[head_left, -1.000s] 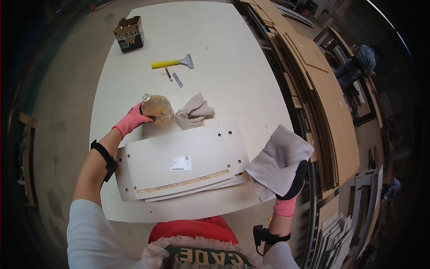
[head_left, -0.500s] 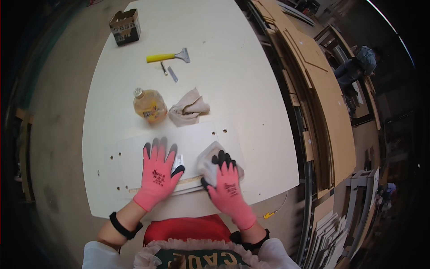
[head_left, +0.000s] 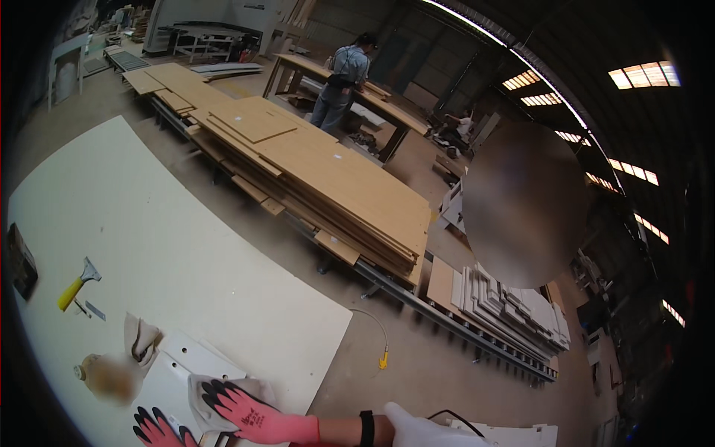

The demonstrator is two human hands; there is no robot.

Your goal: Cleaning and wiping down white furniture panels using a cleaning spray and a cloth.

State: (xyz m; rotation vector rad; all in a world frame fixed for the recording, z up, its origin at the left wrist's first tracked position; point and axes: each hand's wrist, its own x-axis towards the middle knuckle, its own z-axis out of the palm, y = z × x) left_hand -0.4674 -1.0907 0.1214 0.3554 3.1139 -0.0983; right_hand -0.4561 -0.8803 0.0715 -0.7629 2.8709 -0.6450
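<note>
My right hand (head_left: 252,414), in a pink glove with black fingertips, presses a greyish cloth (head_left: 199,402) onto a white panel (head_left: 158,381) with drilled holes; its fingers reach over the cloth. At the lower edge, my left hand (head_left: 164,432), gloved alike, has its fingers spread over the same panel, and its wrist is out of view. Beyond the panel lie a crumpled beige cloth (head_left: 141,340) and a bottle (head_left: 108,378) with a yellowish body, partly blurred.
On the white table (head_left: 141,223) lie a yellow-handled scraper (head_left: 72,293), a small metal strip (head_left: 95,311) and a dark box (head_left: 22,261). Stacked brown boards (head_left: 328,167) stand past its edge. A yellow-ended hose (head_left: 383,359) hangs there. A person (head_left: 347,74) stands at another table.
My view has swung to the right and up, so the hands now sit at the lower edge. My right hand stays on the cloth, and my left stays spread on the panel.
</note>
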